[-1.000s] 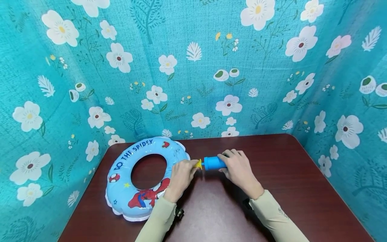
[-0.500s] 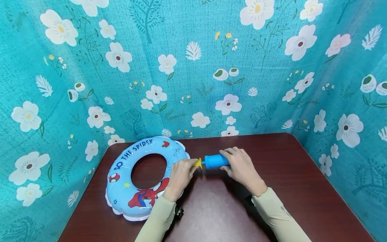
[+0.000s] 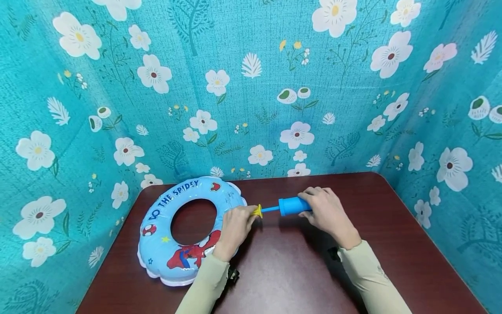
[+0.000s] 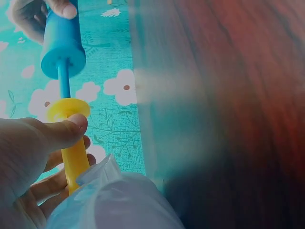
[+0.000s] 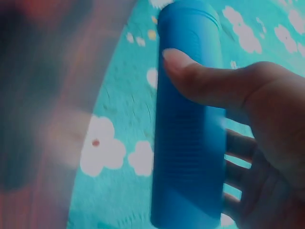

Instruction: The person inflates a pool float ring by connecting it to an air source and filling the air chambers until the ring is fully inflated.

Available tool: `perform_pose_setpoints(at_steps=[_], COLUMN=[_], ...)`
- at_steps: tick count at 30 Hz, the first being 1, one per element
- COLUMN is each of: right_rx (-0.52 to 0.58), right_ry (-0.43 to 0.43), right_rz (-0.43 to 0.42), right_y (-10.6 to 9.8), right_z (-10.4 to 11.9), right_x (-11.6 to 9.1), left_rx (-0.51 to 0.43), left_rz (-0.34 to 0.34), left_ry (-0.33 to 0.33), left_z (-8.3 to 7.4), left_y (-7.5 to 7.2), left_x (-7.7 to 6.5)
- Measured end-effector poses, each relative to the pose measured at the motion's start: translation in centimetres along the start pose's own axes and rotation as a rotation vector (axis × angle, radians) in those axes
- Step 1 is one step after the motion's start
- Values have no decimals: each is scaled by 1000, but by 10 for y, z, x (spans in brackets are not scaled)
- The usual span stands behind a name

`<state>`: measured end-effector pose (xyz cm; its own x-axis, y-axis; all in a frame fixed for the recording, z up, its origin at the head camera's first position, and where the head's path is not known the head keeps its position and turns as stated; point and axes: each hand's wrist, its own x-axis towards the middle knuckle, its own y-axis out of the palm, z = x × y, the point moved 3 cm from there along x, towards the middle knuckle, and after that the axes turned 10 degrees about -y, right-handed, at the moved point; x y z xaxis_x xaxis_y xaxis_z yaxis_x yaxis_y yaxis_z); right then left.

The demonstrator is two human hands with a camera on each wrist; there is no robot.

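Observation:
In the head view, a blue hand air pump [image 3: 294, 206] lies sideways between both hands, with a length of its thin blue rod [image 3: 270, 209] showing. My left hand [image 3: 235, 226] pinches the pump's yellow nozzle [image 4: 74, 157] between thumb and fingers, just below its round flange. Fingers and thumb of my right hand [image 3: 327, 211] wrap the ribbed blue barrel [image 5: 190, 124]. Beside the left hand lies a light blue inflated swim ring [image 3: 153, 244] with red figures and lettering. The nozzle's lower end overlaps the ring's clear plastic edge [image 4: 124, 200] in the left wrist view.
A dark reddish-brown table [image 3: 274, 279] bears the swim ring on its left side. Teal flowered cloth [image 3: 251, 113] hangs behind the table and along both sides. Small black devices [image 3: 232, 276] sit at the wrists.
My right hand has drawn the blue barrel to the right and slightly up, so more of the rod shows. The left hand, nozzle and swim ring have stayed in place.

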<state>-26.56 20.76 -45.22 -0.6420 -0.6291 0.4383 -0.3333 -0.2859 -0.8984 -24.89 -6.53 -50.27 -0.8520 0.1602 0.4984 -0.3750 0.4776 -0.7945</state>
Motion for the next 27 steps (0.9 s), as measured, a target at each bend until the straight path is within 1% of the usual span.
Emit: perform_pose_setpoints(at_steps=[4, 8, 10, 13, 17, 22, 25, 27], right_rx=[-46, -74, -80, -65, -19, 31, 41, 39], right_ry=[-38, -58, -62, -52, -27, 24, 61, 67], right_rz=[-16, -37, -52, -61, -43, -38, -43, -46], right_y=[12, 22, 25, 26, 21, 6, -2, -5], right_z=[17, 33, 38, 40, 29, 4, -9, -12], right_x=[7, 11, 13, 14, 12, 4, -1, -2], left_rx=[12, 12, 5, -10, -23, -24, -24, -23], left_rz=[-12, -14, -6, 6, 25, 45, 40, 34], left_ry=[13, 20, 20, 16, 1, -28, -31, -30], left_z=[-3, -4, -3, -2, 0, 2, 2, 2], left_y=[1, 1, 0, -1, -2, -2, -2, -2], left_x=[0, 0, 0, 0, 1, 1, 1, 1])
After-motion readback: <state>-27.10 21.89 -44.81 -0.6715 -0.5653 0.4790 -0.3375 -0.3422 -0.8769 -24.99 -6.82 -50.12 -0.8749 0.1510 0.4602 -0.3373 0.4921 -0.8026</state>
